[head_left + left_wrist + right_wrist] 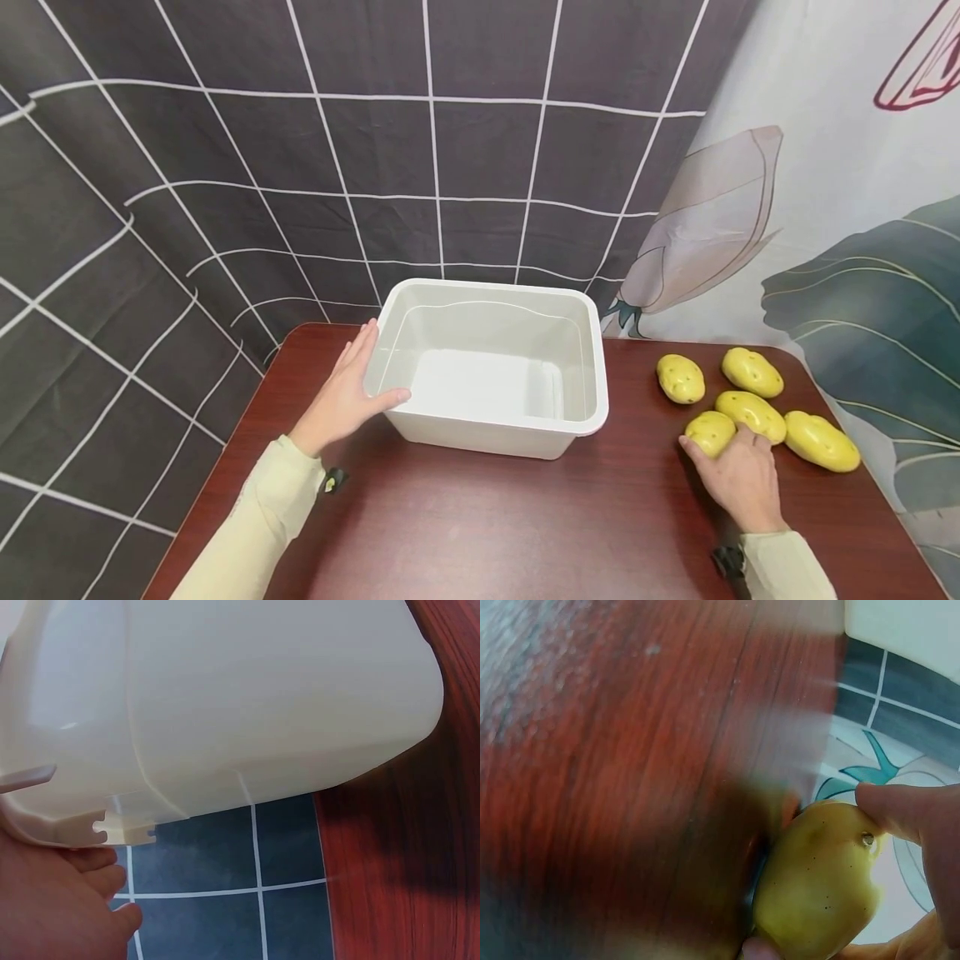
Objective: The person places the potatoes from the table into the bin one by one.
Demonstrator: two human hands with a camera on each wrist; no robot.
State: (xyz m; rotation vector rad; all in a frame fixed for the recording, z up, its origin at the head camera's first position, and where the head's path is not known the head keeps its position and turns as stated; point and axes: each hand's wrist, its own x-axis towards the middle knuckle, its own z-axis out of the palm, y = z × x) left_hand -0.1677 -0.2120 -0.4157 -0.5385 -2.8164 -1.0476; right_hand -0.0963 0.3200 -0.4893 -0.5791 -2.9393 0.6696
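Note:
A light grey plastic bin [480, 437] stands at the back of the table, and the inside that shows holds nothing. My left hand [347, 392] grips its left rim, thumb over the edge and fingers along the outer wall. The left wrist view shows those fingertips [112, 881] below the rim. At the right, my right hand [742, 482] holds the nearest yellow potato [708, 433] between thumb and fingers. That potato [821, 881] fills the lower part of the right wrist view, the thumb near its dark eye. Whether it touches the table cannot be told.
Around the held potato lie more yellow potatoes: one behind it [681, 379], one farther back [752, 372], one beside the fingers [752, 415] and one at the right [822, 442]. The reddish-brown table [480, 525] meets a dark gridded curtain [375, 142] and a printed white one [817, 75].

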